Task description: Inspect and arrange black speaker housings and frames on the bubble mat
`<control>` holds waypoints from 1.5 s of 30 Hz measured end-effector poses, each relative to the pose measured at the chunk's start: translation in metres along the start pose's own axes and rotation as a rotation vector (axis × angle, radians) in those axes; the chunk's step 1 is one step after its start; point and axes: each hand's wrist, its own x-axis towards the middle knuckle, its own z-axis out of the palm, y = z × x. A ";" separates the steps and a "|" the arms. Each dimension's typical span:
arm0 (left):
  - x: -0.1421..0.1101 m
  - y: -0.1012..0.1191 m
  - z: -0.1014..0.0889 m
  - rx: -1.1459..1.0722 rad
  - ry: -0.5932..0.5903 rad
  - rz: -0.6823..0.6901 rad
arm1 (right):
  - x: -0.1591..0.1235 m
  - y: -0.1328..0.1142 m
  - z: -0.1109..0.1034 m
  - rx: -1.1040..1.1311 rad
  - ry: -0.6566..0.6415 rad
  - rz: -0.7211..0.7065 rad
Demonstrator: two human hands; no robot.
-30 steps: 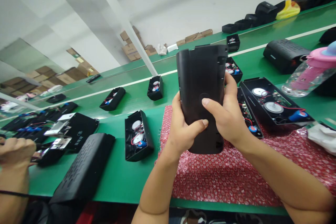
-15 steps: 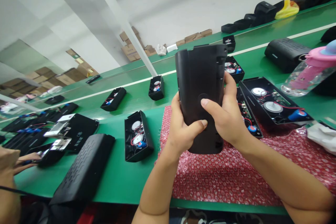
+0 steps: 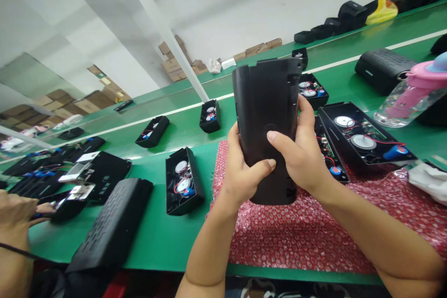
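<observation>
Upright in front of me is a long black plastic speaker housing point(image 3: 267, 98), its smooth side turned towards me. My left hand point(image 3: 244, 167) grips its lower left edge, the thumb lying across the face. On the other edge my right hand point(image 3: 302, 153) is closed, its thumb pressed near a faint round mark. The fingers behind the housing are hidden. Beneath it spreads red bubble wrap point(image 3: 279, 242). Just to the right lie open speaker halves, among them a large one point(image 3: 365, 135) with white round drivers, red wires and a blue battery.
An open speaker half point(image 3: 183, 181) and a closed black speaker point(image 3: 111, 223) lie to the left. A co-worker's hand point(image 3: 17, 214) is at the far left by a metal fixture point(image 3: 82, 188). A pink-lidded bottle point(image 3: 408, 93) stands right. Small open units sit on the green belt point(image 3: 181, 123).
My hands and the housing are practically still. The units on the belt have shifted slightly to the right, and the co-worker's hand has moved a little to the right.
</observation>
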 end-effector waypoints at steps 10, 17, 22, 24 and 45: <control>0.000 0.000 0.000 0.014 0.001 0.012 | 0.000 0.000 0.001 -0.002 0.006 -0.002; 0.000 0.000 -0.001 0.020 0.003 0.017 | 0.000 -0.001 0.002 -0.002 0.007 0.008; 0.000 -0.001 -0.001 0.029 0.006 0.004 | 0.000 0.000 0.002 0.002 0.009 0.002; 0.000 -0.001 -0.002 0.031 0.008 0.009 | 0.000 0.000 0.002 0.000 0.005 -0.004; 0.001 0.001 -0.019 0.069 -0.022 -0.028 | -0.006 -0.009 0.006 0.064 -0.044 0.024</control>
